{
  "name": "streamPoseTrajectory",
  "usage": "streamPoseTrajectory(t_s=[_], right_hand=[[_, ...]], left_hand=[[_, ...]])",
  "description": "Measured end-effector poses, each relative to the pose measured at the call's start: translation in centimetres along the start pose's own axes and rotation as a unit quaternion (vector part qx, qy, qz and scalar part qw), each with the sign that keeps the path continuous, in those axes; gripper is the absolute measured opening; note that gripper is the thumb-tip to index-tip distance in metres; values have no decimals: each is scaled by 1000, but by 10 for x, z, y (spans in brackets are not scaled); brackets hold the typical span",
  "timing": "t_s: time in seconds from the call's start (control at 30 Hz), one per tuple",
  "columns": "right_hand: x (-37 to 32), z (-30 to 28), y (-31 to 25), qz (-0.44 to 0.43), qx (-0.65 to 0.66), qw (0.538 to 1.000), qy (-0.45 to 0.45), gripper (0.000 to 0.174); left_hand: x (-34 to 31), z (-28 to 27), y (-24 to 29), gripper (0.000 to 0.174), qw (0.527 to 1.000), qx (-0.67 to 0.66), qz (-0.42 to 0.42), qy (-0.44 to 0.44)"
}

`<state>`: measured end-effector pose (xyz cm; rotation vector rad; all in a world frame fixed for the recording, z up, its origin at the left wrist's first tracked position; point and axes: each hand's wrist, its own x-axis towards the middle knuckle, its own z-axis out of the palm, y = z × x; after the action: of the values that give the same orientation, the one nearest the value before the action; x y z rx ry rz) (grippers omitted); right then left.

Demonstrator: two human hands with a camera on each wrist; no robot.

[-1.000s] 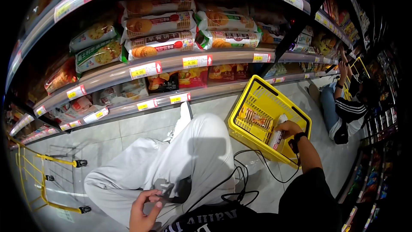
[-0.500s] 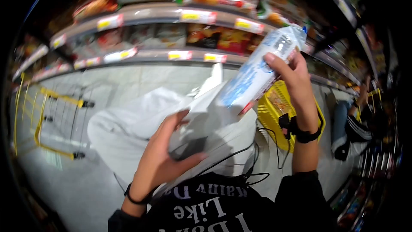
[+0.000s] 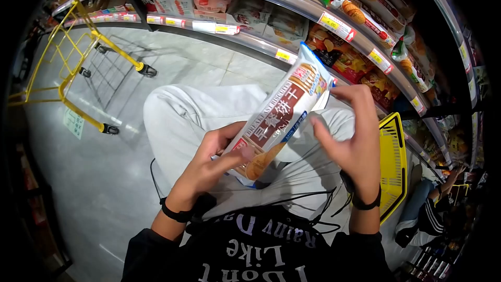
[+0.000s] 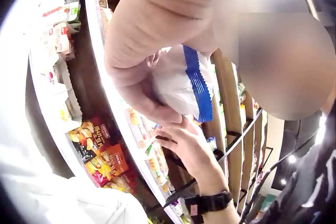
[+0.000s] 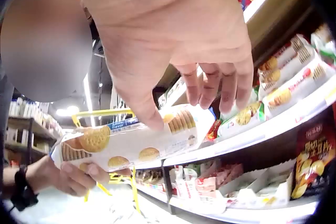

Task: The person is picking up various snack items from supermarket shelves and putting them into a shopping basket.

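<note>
A long pack of breakfast biscuits [image 3: 276, 117], white and brown with blue ends, lies tilted above the lap in the head view. My left hand [image 3: 204, 166] grips its lower end, thumb across the printed front. Beside the upper end is my right hand [image 3: 357, 133], its thumb and fingers spread and loosely bent, with nothing held. From the right wrist, the right thumb overlaps the pack [image 5: 126, 149], while the left hand [image 5: 76, 181] supports the far end from below. The left wrist view shows the pack's blue crimped end [image 4: 198, 90] past the left fingers.
At my right stands a yellow shopping basket [image 3: 395, 164], partly behind the right arm. A yellow wire cart [image 3: 67, 86] is on the floor to the left. Snack shelves [image 3: 292, 8] curve ahead; another person [image 3: 432, 213] sits at far right. A black cable [image 3: 308, 194] crosses the lap.
The right hand lifted the biscuit pack out of the basket and brought it over the lap. The left hand took hold, the right let go, and the view swung left.
</note>
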<state>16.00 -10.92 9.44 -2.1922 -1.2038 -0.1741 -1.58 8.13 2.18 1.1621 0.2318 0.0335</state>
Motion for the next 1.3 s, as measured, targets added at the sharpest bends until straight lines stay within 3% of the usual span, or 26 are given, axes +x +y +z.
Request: streamPoseTrajectory(t_s=[0.03, 0.1, 0.17, 0.23, 0.37, 0.4, 0.47, 0.6, 0.67, 0.73, 0.77, 0.87, 1.03, 1.07, 1.1, 1.17, 1.2, 1.23, 1.3], right_hand=[[-2, -5, -5, 3, -6, 1000, 0, 36], [-5, -12, -16, -171, -148, 969, -95, 42], [-11, -5, -15, -215, -115, 955, -172, 48], [-17, -3, -11, -208, -90, 948, -223, 50], [-26, -12, 6, -217, -143, 947, -188, 56], [-22, -23, 10, -191, -106, 954, -207, 52], [-18, -44, 25, -173, -163, 955, -179, 52], [-2, -102, 74, -160, -314, 934, -56, 53], [5, -134, 113, -98, -325, 941, 0, 60], [15, -169, 149, -54, -330, 941, 54, 64], [19, -184, 167, -18, -327, 942, 73, 64], [34, -223, 213, -31, -372, 914, 158, 56], [42, -270, 295, 166, -445, 873, 113, 55], [36, -278, 320, 111, -450, 878, 122, 65], [34, -284, 341, 110, -448, 878, 124, 65], [36, -289, 365, 188, -475, 856, 82, 50], [35, -289, 371, 205, -492, 844, 64, 52], [35, -289, 370, 237, -497, 834, 22, 59], [30, -288, 387, 190, -501, 844, 23, 70]], left_hand=[[2, 1, 1, 58, 999, 38, -15, -7], [6, 9, 10, 55, 997, 67, -38, -23], [13, 17, 19, 53, 992, 100, -47, -54], [14, 22, 21, 53, 984, 146, -66, -78], [9, 18, 6, 60, 991, 87, 35, -97], [7, 14, 9, 62, 993, 40, 12, -113], [3, 5, 14, 63, 990, -3, 3, -139], [-7, -17, 7, 56, 997, 23, 47, -50], [-13, -22, 5, 51, 998, 19, 49, -26], [-20, -25, 4, 59, 994, 92, 35, 51], [-24, -26, 2, 59, 994, 93, 35, 50], [-34, -28, 0, 52, 990, 123, 49, 52], [-43, -33, -9, 44, 986, 145, 30, 72], [-44, -34, -12, 44, 986, 147, 31, 73], [-46, -35, -15, 43, 987, 142, 23, 77], [-49, -38, -19, 42, 986, 140, 18, 84], [-50, -39, -20, 43, 985, 146, 13, 85], [-52, -41, -19, 43, 984, 153, 8, 88], [-56, -39, -13, 43, 983, 157, 8, 99]])
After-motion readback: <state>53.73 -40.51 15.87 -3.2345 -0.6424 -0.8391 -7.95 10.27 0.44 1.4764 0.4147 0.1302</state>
